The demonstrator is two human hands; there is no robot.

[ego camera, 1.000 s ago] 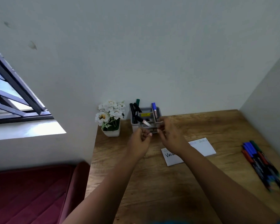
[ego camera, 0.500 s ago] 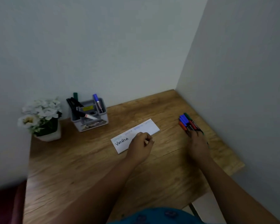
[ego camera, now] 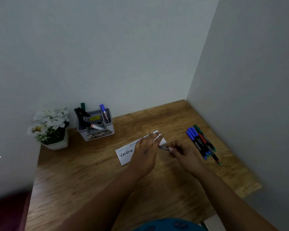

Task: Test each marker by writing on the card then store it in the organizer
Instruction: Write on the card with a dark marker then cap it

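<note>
- Head view, card [ego camera: 125, 155]: white strip flat on the wooden desk [ego camera: 93, 177]; long axis from near-left to far-right; handwriting at its near-left end; middle and far end partly covered.
- Head view, left hand [ego camera: 146, 151]: lies flat on the card with fingers straight, pinning it; grips nothing.
- Head view, right hand [ego camera: 182, 153]: fingers curled round a dark marker [ego camera: 163, 148], just right of the card's far end; cap on or off cannot be told through blur.
- Marker in hand: long axis roughly left-right; exposed end points left at the card and the left hand's fingers; judged the nearer hand for writing, the card lying directly leftward of the grip.
- Untested markers [ego camera: 202, 144]: a bunch lying on the desk right of the right hand; long axes far-left to near-right.
- Organizer [ego camera: 97, 130]: grey caddy by the wall, well apart from both hands, far-left; holds several markers upright or leaning.
- Flower pot [ego camera: 55, 144]: left of the organizer.
</note>
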